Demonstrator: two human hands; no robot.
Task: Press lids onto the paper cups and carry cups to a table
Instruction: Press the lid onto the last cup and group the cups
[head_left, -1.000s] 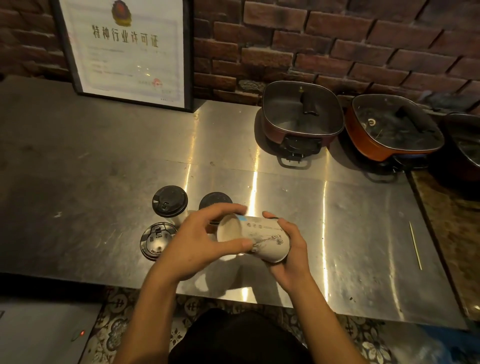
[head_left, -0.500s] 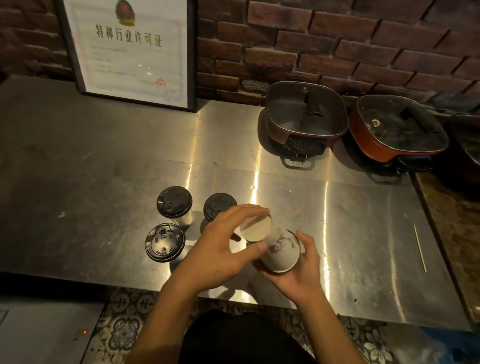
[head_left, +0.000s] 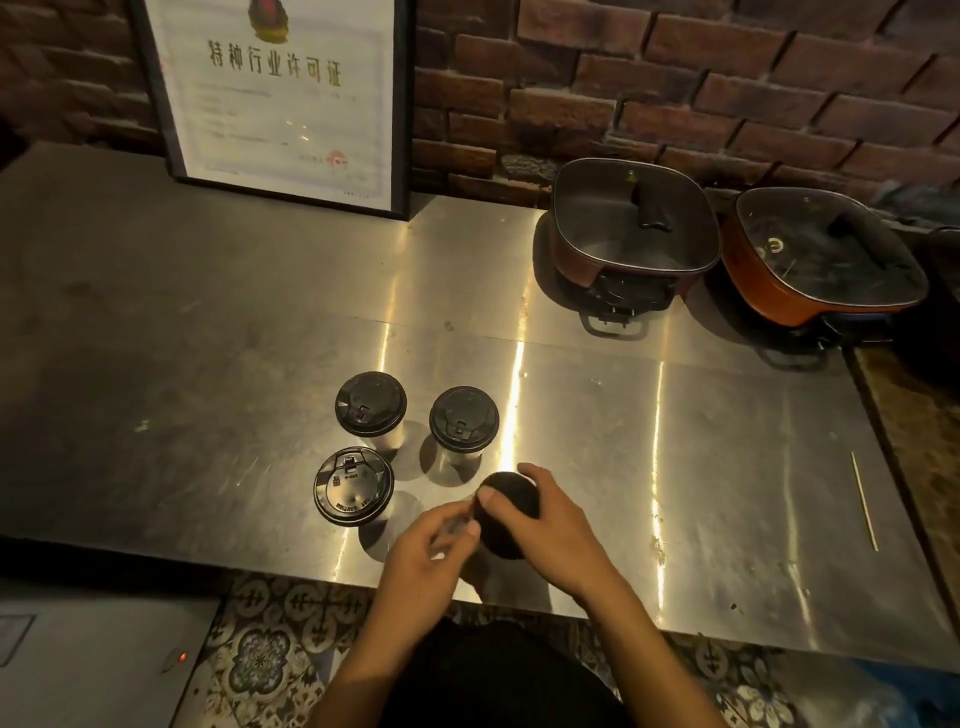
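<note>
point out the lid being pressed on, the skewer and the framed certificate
black lid (head_left: 506, 512), head view, bare top between the hands
wooden skewer (head_left: 864, 501), head view, mid-shaft
framed certificate (head_left: 280, 98), head view, printed sheet

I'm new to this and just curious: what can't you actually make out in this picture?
- Cup under the dark lid, head view: hidden by the right hand and left hand.
- Whether that lid is fully seated: covered rim.
- Certificate small print: too small, top cut off.
- Third pot: cut by the right edge.
</note>
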